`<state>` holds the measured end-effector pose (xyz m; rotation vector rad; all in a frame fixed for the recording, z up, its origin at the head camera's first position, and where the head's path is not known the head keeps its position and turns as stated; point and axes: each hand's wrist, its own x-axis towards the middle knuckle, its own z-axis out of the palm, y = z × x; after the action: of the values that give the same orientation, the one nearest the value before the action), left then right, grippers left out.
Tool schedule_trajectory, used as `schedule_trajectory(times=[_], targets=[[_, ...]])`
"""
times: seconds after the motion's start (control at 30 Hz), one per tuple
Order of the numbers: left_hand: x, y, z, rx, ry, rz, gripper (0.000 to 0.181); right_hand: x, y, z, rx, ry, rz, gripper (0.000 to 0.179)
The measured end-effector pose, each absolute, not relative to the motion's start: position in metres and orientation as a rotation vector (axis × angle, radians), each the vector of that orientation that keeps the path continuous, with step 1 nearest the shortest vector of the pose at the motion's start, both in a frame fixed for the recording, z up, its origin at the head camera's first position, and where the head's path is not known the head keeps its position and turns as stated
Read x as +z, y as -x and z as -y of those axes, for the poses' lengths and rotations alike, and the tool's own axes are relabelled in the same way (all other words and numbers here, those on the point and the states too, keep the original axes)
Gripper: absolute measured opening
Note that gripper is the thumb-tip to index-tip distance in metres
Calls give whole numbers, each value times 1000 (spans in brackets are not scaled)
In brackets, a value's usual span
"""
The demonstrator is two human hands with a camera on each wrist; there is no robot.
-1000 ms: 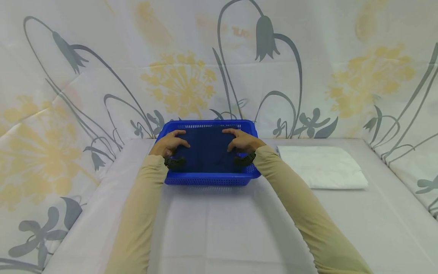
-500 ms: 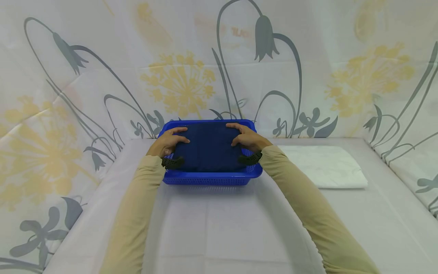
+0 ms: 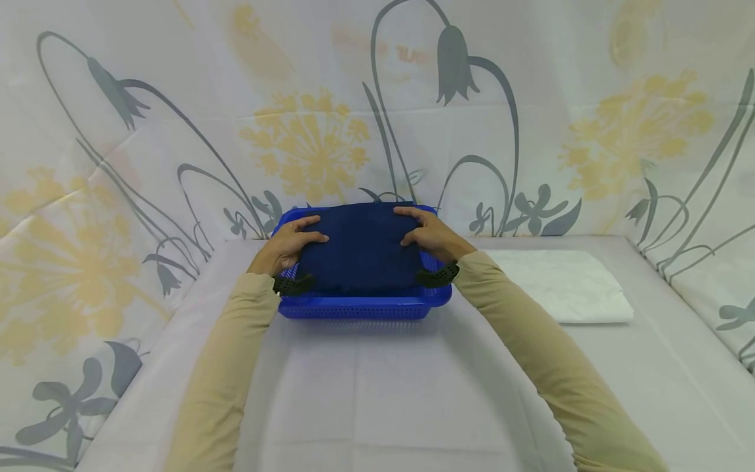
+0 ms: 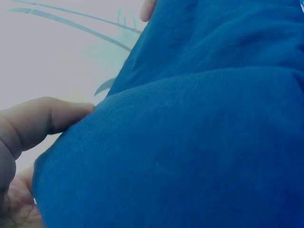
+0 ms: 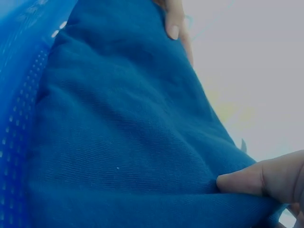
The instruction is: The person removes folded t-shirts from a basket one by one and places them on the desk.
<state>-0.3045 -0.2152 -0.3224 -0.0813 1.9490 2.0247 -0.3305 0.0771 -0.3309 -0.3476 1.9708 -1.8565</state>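
A folded dark blue cloth [image 3: 360,249], perhaps a garment, lies over the opening of a blue plastic basket [image 3: 354,308] in the head view. My left hand [image 3: 288,244] grips its left side, thumb on top. The right hand [image 3: 435,236] pinches the opposite side in the same way. Its far edge overlaps the basket's back rim. Up close, the left wrist view has the left thumb [image 4: 71,116] against the cloth's edge. In the right wrist view, the right thumb [image 5: 242,183] presses into a fold of finely ribbed fabric. Most other fingers are hidden behind the cloth.
A folded white cloth or sheet [image 3: 566,285] lies on the white-covered table [image 3: 377,387] to the right of the basket. Behind the table hangs a flower-printed curtain [image 3: 318,144], close to the basket's back.
Both hands have raised the blue cloth slightly, so its far edge now covers the basket's back rim. The right hand has shifted a little to the right.
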Motion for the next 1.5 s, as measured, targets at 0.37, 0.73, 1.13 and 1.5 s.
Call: schedule_trajectory(times=[0.37, 0.73, 1.13, 1.5], targets=[[-312, 296, 212, 2005, 51, -2001, 79, -320, 323, -89, -1837, 402, -1994, 76], [-309, 287, 207, 2100, 27, -1894, 78, -311, 315, -97, -1811, 358, -2028, 79], [-297, 281, 201, 2083, 4, -1917, 77, -300, 308, -109, -1843, 327, -2029, 77], [-288, 271, 195, 2065, -49, -1919, 80, -291, 296, -119, -1868, 326, -1993, 77]])
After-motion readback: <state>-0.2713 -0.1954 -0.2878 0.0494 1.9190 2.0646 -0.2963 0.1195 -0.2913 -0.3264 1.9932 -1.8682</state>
